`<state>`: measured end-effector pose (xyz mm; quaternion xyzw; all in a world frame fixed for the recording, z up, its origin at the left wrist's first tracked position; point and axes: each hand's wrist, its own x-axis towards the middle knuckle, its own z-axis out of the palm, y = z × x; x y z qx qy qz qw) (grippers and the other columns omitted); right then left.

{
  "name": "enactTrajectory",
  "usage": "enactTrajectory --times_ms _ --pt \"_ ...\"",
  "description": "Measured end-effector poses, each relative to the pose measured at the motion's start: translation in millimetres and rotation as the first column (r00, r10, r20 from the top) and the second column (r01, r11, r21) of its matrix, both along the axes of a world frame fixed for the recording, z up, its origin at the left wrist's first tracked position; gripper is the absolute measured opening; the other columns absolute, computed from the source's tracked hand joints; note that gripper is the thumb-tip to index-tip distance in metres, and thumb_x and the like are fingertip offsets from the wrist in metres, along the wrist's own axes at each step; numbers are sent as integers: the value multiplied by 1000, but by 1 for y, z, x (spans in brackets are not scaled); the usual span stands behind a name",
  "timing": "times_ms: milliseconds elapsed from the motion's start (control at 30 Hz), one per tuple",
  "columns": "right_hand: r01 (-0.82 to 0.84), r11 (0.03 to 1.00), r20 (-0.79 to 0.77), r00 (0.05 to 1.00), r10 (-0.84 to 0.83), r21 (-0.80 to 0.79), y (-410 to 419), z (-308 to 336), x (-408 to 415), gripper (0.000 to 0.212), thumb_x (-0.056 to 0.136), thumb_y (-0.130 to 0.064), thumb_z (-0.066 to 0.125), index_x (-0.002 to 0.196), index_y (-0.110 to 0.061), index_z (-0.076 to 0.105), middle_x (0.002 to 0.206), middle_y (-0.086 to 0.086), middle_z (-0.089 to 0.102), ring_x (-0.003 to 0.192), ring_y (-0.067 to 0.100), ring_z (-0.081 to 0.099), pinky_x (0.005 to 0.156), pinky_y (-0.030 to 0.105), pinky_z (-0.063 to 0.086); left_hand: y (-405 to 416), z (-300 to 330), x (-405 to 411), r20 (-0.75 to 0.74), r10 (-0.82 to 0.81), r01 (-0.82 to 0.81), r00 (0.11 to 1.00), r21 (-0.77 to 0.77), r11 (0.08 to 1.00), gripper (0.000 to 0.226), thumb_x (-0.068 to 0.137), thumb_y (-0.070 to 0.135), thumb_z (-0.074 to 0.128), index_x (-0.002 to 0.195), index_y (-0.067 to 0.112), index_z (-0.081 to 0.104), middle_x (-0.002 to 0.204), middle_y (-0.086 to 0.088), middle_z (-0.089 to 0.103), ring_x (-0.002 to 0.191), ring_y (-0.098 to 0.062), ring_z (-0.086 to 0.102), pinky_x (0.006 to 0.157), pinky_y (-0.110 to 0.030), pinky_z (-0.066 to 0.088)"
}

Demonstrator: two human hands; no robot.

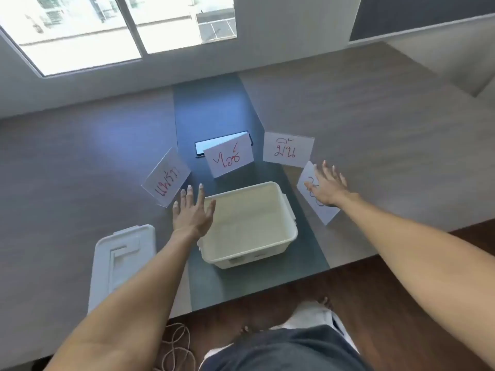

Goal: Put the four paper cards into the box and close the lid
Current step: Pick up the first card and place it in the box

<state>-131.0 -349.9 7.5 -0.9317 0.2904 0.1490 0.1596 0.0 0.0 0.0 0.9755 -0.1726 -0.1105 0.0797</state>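
An open white plastic box [290,231] stands empty in the middle of the table. Several white paper cards with red handwriting fan around its far side: a left card [166,178], a middle card [229,158], a right card [288,149] and a far-right card [308,180]. My left hand [191,212] hovers with fingers spread between the left card and the box's left rim, holding nothing. My right hand [328,187] is spread flat over the far-right card and covers most of its writing. The box's lid [120,259] lies flat at the near left.
A dark phone [203,147] lies behind the middle card, partly hidden by it. The table's near edge [267,289] runs just in front of the box. Below it are a wooden floor and a coiled cord [176,346]. A window sits beyond the table.
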Motion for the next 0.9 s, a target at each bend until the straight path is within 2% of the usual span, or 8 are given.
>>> enactTrajectory --times_ms 100,200,333,433,500,667,800,900 --pt "25 1000 -25 999 -25 8 1 -14 -5 75 101 -56 26 157 -24 -13 163 3 -25 152 30 -17 121 49 -2 4 -13 -5 -17 26 -26 1000 -10 1000 64 102 54 15 158 31 -5 168 -3 -7 155 -21 -9 124 -45 0" --pt "43 999 14 999 -43 33 5 -24 -12 75 103 -48 31 156 -23 -14 164 5 -24 152 32 -12 121 50 3 9 -24 -16 9 39 -38 999 -95 995 61 103 48 16 159 30 -2 168 -1 1 155 -20 0 122 -44 6" --pt "51 997 72 996 -55 50 5 -28 -14 78 101 -16 40 157 -21 -14 165 11 -3 147 38 17 115 49 24 9 -29 -22 25 69 -60 997 -261 964 56 105 35 17 160 23 8 167 4 15 152 -16 18 119 -40 15" --pt "60 997 109 992 -64 39 4 -28 -17 87 94 -2 44 157 -26 -12 151 12 22 123 39 42 98 44 41 8 -29 -22 16 79 -70 997 -322 944 55 106 29 17 160 21 10 165 4 21 149 -16 24 118 -38 15" --pt "64 997 149 986 -70 46 4 -27 -18 87 94 1 46 158 -29 -6 143 12 33 116 40 48 94 44 45 7 -31 -21 18 85 -74 996 -331 941 54 106 27 16 160 20 11 164 3 23 151 -16 22 119 -37 14" --pt "94 994 267 958 -107 60 5 -26 -17 79 92 4 48 158 -25 15 136 16 46 117 40 53 95 50 48 5 -34 -18 30 90 -75 995 -347 935 56 104 18 21 159 17 15 164 0 24 152 -17 18 118 -37 15" --pt "107 994 395 912 -111 33 9 -27 -18 60 95 4 47 151 -12 36 139 17 55 120 38 57 93 50 52 5 -35 -16 43 84 -64 995 -354 933 57 102 14 24 159 16 17 164 1 26 152 -18 20 117 -36 17" --pt "106 994 488 866 -107 29 15 -24 -19 46 97 -2 49 142 -8 50 133 16 62 117 38 61 92 48 53 3 -34 -13 44 72 -52 996 -349 936 58 101 14 25 159 17 17 163 2 26 152 -17 19 116 -36 17"
